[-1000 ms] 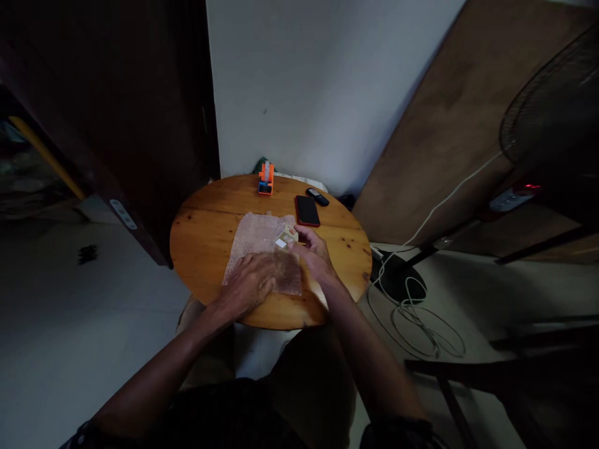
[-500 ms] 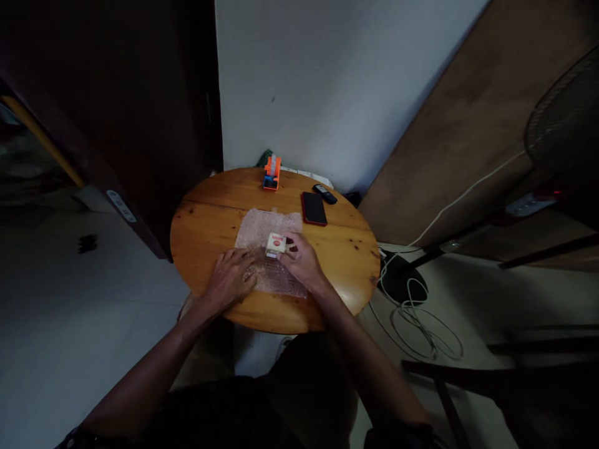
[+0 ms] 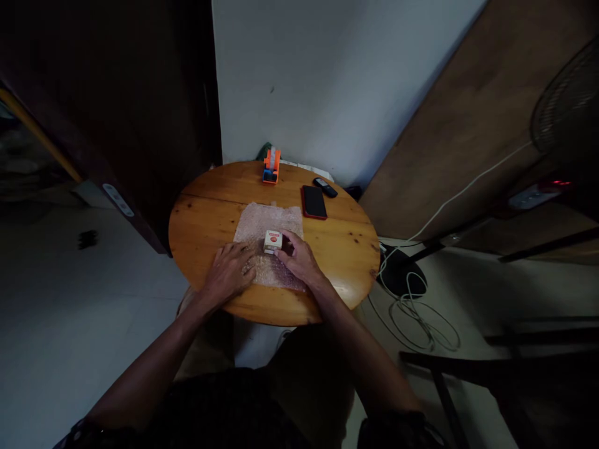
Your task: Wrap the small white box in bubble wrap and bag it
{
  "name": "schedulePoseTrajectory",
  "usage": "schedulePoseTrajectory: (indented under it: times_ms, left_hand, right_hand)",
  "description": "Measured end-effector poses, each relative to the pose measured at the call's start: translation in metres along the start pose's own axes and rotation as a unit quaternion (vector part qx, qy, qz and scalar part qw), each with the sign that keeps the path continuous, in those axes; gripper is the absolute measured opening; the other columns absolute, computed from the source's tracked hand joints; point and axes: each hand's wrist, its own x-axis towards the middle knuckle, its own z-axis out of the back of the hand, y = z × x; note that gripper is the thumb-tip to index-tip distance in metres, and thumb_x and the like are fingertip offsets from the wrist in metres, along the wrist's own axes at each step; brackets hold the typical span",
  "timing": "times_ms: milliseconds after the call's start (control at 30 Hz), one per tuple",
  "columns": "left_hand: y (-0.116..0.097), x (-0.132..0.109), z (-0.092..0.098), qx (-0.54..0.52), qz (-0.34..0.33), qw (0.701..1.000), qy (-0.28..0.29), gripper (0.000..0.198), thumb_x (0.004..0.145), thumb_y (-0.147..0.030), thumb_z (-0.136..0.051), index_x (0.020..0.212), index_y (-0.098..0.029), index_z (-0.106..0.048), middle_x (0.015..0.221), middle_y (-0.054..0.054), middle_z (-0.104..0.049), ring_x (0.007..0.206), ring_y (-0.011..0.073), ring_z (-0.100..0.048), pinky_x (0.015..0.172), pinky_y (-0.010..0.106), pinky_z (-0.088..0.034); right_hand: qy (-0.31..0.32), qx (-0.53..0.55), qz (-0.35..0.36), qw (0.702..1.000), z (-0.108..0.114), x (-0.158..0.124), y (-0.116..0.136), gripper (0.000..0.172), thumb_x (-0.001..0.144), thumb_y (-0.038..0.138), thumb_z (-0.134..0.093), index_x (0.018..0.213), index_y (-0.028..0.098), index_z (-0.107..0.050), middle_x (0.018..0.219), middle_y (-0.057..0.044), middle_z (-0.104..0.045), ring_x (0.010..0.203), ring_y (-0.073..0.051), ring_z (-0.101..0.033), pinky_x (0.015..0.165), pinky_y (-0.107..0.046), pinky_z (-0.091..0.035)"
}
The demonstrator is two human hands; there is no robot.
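A sheet of bubble wrap (image 3: 269,226) lies flat on a round wooden table (image 3: 206,215). A small pale box with a red mark (image 3: 272,241) sits on the wrap near its middle. My right hand (image 3: 299,259) is closed on the box's right side, fingers pinching it. My left hand (image 3: 228,272) lies flat, fingers spread, on the wrap's near left corner and the table beside it.
An orange tape dispenser (image 3: 271,166) stands at the table's far edge. A black phone in a red case (image 3: 313,201) and a small dark remote (image 3: 324,186) lie at the far right. A coiled white cable (image 3: 416,318) lies on the floor to the right, under a fan (image 3: 564,125).
My right hand brought the small box from the wrap's far right corner to its middle and set it down. My left hand slid left, off the wrap's centre.
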Motion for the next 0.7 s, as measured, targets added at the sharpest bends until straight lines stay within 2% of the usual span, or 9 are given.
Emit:
schedulePoseTrajectory:
  times_ms: [67, 167, 233, 300, 367, 500, 633, 700]
  left_hand:
    - [0.000, 0.000, 0.000, -0.002, 0.001, 1.000, -0.003, 0.035, 0.088, -0.027, -0.058, 0.119, -0.023, -0.071, 0.133, 0.011, -0.065, 0.121, 0.0314, -0.056, 0.105, 0.050, -0.045]
    - [0.001, 0.000, 0.001, -0.004, 0.003, 1.000, -0.005, 0.036, 0.088, -0.028, -0.058, 0.121, -0.022, -0.070, 0.134, 0.011, -0.064, 0.122, 0.0318, -0.056, 0.105, 0.051, -0.045]
    - [0.002, 0.000, 0.001, -0.012, 0.010, 1.000, -0.009, 0.035, 0.088, -0.028, -0.058, 0.120, -0.021, -0.071, 0.135, 0.011, -0.064, 0.123, 0.0313, -0.056, 0.106, 0.050, -0.046]
    - [0.003, 0.000, 0.001, -0.025, 0.013, 0.999, -0.018, 0.032, 0.087, -0.027, -0.059, 0.115, -0.020, -0.072, 0.133, 0.011, -0.065, 0.122, 0.0302, -0.057, 0.106, 0.049, -0.046]
    - [0.004, -0.001, 0.001, -0.041, 0.010, 0.999, -0.028, 0.029, 0.086, -0.025, -0.059, 0.111, -0.020, -0.073, 0.131, 0.010, -0.066, 0.121, 0.0293, -0.058, 0.105, 0.048, -0.046]
    - [0.005, -0.005, 0.006, -0.070, -0.004, 0.997, -0.033, 0.028, 0.085, -0.031, -0.063, 0.109, -0.022, -0.073, 0.130, 0.009, -0.067, 0.123, 0.0300, -0.056, 0.105, 0.051, -0.045]
    - [0.004, -0.006, 0.016, -0.055, -0.081, 0.995, 0.014, 0.049, 0.076, -0.039, -0.076, 0.122, -0.025, -0.069, 0.144, 0.009, -0.057, 0.136, 0.0334, -0.046, 0.113, 0.054, -0.038]
    - [0.005, -0.005, 0.019, -0.035, -0.107, 0.993, 0.029, 0.050, 0.076, -0.038, -0.076, 0.124, -0.025, -0.068, 0.147, 0.010, -0.055, 0.138, 0.0343, -0.044, 0.114, 0.055, -0.037]
  right_hand:
    - [0.008, -0.010, 0.005, 1.000, 0.002, 0.001, 0.001, 0.057, 0.080, 0.024, -0.064, 0.136, 0.021, -0.056, 0.129, -0.010, -0.068, 0.105, -0.024, -0.066, 0.094, -0.041, -0.053]
    - [-0.006, -0.022, 0.021, 1.000, 0.012, -0.005, 0.009, 0.060, 0.079, 0.025, -0.066, 0.138, 0.022, -0.054, 0.134, -0.011, -0.064, 0.117, -0.026, -0.062, 0.100, -0.043, -0.050]
    - [-0.006, -0.041, 0.040, 0.998, 0.024, -0.016, 0.019, 0.055, 0.082, 0.030, -0.067, 0.135, 0.022, -0.057, 0.133, -0.011, -0.064, 0.120, -0.027, -0.061, 0.101, -0.044, -0.048]
    - [0.064, -0.073, 0.083, 0.992, 0.036, -0.033, 0.031, 0.045, 0.084, 0.033, -0.067, 0.128, 0.023, -0.062, 0.126, -0.009, -0.067, 0.114, -0.026, -0.063, 0.098, -0.043, -0.048]
    - [0.128, -0.135, 0.127, 0.974, 0.041, -0.052, 0.040, 0.042, 0.082, 0.033, -0.071, 0.122, 0.023, -0.065, 0.127, -0.008, -0.067, 0.116, -0.027, -0.062, 0.100, -0.044, -0.046]
    - [0.094, -0.257, 0.143, 0.951, 0.034, -0.073, 0.045, 0.017, 0.091, 0.020, -0.059, 0.103, 0.021, -0.071, 0.117, -0.009, -0.073, 0.103, -0.026, -0.064, 0.095, -0.045, -0.043]
    - [0.044, -0.250, 0.135, 0.958, 0.031, -0.064, 0.043, 0.025, 0.098, 0.017, -0.044, 0.097, 0.020, -0.068, 0.102, -0.009, -0.076, 0.093, -0.024, -0.066, 0.089, -0.041, -0.043]
    - [0.044, -0.215, 0.117, 0.969, 0.037, -0.057, 0.046, 0.024, 0.099, 0.019, -0.043, 0.099, 0.019, -0.066, 0.096, -0.009, -0.075, 0.088, -0.023, -0.067, 0.087, -0.040, -0.044]
